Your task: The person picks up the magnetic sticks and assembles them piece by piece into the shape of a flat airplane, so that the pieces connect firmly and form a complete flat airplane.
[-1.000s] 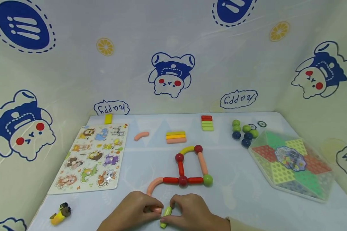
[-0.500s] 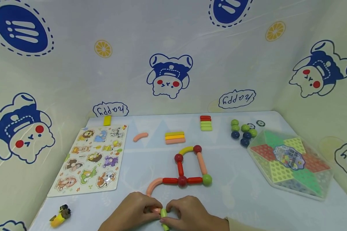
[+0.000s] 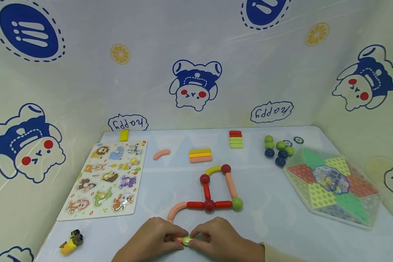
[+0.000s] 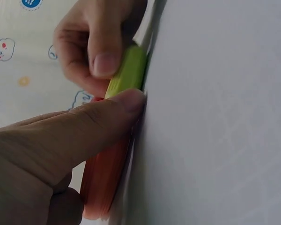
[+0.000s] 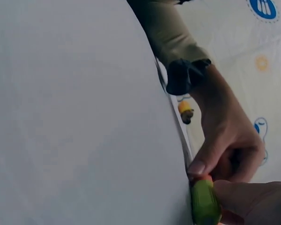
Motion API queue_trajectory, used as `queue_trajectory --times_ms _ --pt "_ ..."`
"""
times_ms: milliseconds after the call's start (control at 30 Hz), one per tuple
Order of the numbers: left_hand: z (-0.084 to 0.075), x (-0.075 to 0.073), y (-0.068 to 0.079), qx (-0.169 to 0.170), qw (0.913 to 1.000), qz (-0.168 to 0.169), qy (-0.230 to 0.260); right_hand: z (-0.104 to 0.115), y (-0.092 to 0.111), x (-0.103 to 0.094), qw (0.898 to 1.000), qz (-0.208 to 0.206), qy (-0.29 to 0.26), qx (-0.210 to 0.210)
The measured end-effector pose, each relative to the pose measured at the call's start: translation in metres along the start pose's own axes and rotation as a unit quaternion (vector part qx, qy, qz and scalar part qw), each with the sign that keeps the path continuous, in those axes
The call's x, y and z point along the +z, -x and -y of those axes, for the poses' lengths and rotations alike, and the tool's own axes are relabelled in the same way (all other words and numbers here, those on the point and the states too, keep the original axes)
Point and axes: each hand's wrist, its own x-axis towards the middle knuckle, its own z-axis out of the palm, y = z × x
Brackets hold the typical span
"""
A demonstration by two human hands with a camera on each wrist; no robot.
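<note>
My left hand (image 3: 152, 234) pinches a salmon magnetic rod (image 4: 105, 178), mostly covered by the fingers in the head view. A light green magnetic rod (image 3: 186, 240) is gripped between the thumb and fingers of my right hand (image 3: 221, 236). The two rods meet end to end, low at the tabletop. Just beyond my left hand, a curved salmon rod (image 3: 175, 213) runs to a red rod (image 3: 195, 205); whether it links with the held one is hidden. That red rod joins a dark red ball (image 3: 209, 206) in a closed loop of rods and balls, with a green ball (image 3: 237, 204) at its right corner.
An animal picture board (image 3: 101, 182) lies left, a small yellow toy vehicle (image 3: 71, 242) in front of it. Loose rods (image 3: 201, 155) sit at the back, beside a curved salmon piece (image 3: 162, 154). Green and blue balls (image 3: 280, 162) lie near a clear-lidded box (image 3: 334, 189) at right.
The green rod has turned from nearly upright in view to lying sideways, its end now against the salmon rod. My right hand turned with it; my left hand stayed nearly still.
</note>
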Motion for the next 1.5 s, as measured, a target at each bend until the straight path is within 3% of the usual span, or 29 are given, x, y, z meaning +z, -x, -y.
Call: queue_trajectory --times_ms 200,367,433,633,833,1100,1200,1367,1500 --pt "-0.001 0.0 0.0 -0.015 0.9997 0.014 -0.011 -0.008 -0.001 -0.013 0.991 -0.092 0.087 -0.029" --pt "-0.003 0.0 -0.001 -0.024 0.9995 0.008 -0.019 -0.024 -0.003 -0.032 0.963 -0.171 0.204 -0.046" --pt "-0.004 -0.001 -0.001 -0.03 0.9992 0.004 -0.025 -0.031 -0.005 -0.037 0.956 -0.178 0.229 -0.042" --pt "-0.006 -0.003 -0.003 -0.065 0.9972 0.02 -0.031 -0.04 -0.009 -0.04 0.953 -0.173 0.246 -0.031" --pt "-0.006 -0.002 -0.004 -0.055 0.998 0.023 -0.017 -0.041 -0.013 -0.039 0.948 -0.177 0.266 -0.016" --pt "-0.005 0.001 -0.004 -0.07 0.9971 0.008 -0.027 -0.039 -0.019 -0.039 0.947 -0.173 0.271 -0.014" --pt "-0.005 0.0 -0.004 -0.08 0.9963 -0.001 -0.031 -0.033 -0.017 -0.041 0.953 -0.164 0.252 -0.04" --pt "-0.005 0.0 -0.005 -0.093 0.9951 -0.006 -0.034 -0.02 -0.002 -0.036 0.981 -0.071 0.141 -0.112" --pt "-0.006 0.0 -0.005 -0.092 0.9949 -0.003 -0.041 -0.015 0.006 -0.027 0.99 0.007 0.104 -0.097"
